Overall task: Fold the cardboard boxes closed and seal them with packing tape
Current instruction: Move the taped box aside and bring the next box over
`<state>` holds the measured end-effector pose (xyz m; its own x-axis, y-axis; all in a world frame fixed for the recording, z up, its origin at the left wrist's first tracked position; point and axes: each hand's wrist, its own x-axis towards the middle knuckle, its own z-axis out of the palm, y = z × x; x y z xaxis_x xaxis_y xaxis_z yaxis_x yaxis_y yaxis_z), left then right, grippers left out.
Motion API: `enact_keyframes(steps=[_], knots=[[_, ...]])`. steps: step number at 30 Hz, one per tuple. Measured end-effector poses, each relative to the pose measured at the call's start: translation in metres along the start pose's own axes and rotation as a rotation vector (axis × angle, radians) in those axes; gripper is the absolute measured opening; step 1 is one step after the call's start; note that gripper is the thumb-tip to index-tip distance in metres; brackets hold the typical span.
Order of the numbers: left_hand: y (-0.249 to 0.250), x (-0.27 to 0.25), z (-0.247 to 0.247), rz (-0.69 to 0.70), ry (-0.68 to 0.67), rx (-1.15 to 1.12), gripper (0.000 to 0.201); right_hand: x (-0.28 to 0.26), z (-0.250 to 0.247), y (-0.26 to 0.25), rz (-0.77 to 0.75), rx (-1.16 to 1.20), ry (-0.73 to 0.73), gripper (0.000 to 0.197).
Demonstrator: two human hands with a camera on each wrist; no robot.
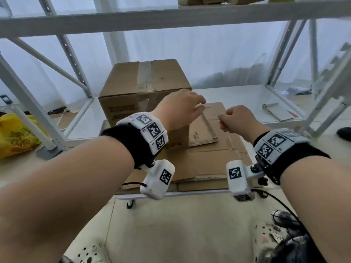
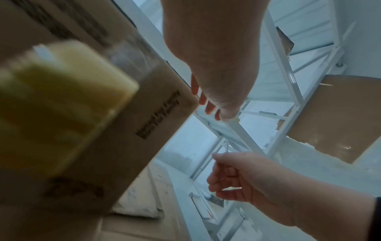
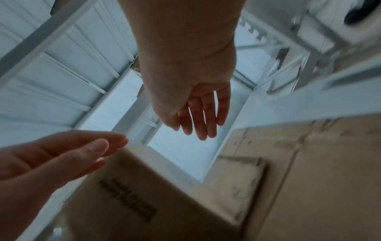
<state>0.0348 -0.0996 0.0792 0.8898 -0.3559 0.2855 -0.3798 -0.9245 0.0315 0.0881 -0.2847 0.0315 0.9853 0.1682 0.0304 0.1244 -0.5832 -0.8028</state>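
A brown cardboard box (image 1: 144,80) stands closed on the low white platform (image 1: 85,120), with a strip of clear tape (image 1: 144,76) along its top seam. My left hand (image 1: 197,103) hovers by the box's near right top corner with straight fingers and holds nothing. My right hand (image 1: 228,118) hangs loosely curled and empty over the flattened cardboard sheets (image 1: 212,152) to the right. In the left wrist view the box (image 2: 144,130) fills the left side, and a blurred pale yellow object (image 2: 62,97) lies close to the camera. The right wrist view shows the relaxed fingers (image 3: 202,117) over the box (image 3: 134,195).
White metal shelving surrounds the spot, with a crossbeam (image 1: 171,18) overhead and slanted braces at both sides. A notebook (image 1: 277,111) lies on the shelf at the right. A yellow bag (image 1: 17,135) sits on the floor at the left. Cables hang from my wrist cameras.
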Motion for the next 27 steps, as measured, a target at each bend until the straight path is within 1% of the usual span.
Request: enact_keyframes(steps=[3, 5, 7, 8, 10, 12, 13, 14, 15, 17, 18, 22, 25, 27], knots=[[0.029, 0.019, 0.032, -0.004, -0.097, -0.034, 0.036, -0.012, -0.031, 0.033, 0.087, -0.095, 0.026, 0.027], [0.043, 0.029, 0.054, -0.025, -0.158, -0.077, 0.036, -0.018, -0.05, 0.055, 0.152, -0.144, 0.034, 0.028], [0.057, 0.038, 0.074, -0.037, -0.211, -0.109, 0.036, -0.023, -0.067, 0.084, 0.242, -0.274, 0.037, 0.031], [0.064, 0.042, 0.083, -0.041, -0.236, -0.123, 0.036, -0.027, -0.074, 0.099, 0.305, -0.382, 0.027, 0.033], [0.074, 0.048, 0.1, -0.05, -0.274, -0.146, 0.036, -0.035, -0.079, 0.123, 0.411, -0.564, 0.018, 0.034], [0.078, 0.051, 0.116, -0.069, -0.306, -0.163, 0.036, -0.038, -0.074, 0.14, 0.484, -0.597, -0.052, 0.033], [0.079, 0.052, 0.124, -0.082, -0.324, -0.17, 0.036, -0.039, -0.068, 0.149, 0.504, -0.597, -0.072, 0.028], [0.08, 0.053, 0.132, -0.097, -0.343, -0.178, 0.036, -0.04, -0.062, 0.155, 0.526, -0.624, -0.1, 0.018], [0.081, 0.054, 0.137, -0.109, -0.357, -0.183, 0.036, -0.039, -0.056, 0.165, 0.519, -0.639, -0.119, 0.013], [0.08, 0.057, 0.146, -0.129, -0.373, -0.189, 0.035, -0.036, -0.044, 0.179, 0.529, -0.666, -0.143, 0.031], [0.08, 0.059, 0.148, -0.136, -0.373, -0.191, 0.035, -0.035, -0.041, 0.181, 0.532, -0.652, -0.13, 0.035], [0.083, 0.062, 0.155, -0.129, -0.377, -0.181, 0.034, -0.024, -0.039, 0.181, 0.617, -0.584, -0.054, 0.037], [0.081, 0.061, 0.154, -0.112, -0.364, -0.188, 0.034, -0.016, -0.04, 0.181, 0.571, -0.541, -0.04, 0.052], [0.078, 0.059, 0.149, -0.113, -0.338, -0.202, 0.033, -0.012, -0.042, 0.175, 0.521, -0.448, 0.013, 0.052]])
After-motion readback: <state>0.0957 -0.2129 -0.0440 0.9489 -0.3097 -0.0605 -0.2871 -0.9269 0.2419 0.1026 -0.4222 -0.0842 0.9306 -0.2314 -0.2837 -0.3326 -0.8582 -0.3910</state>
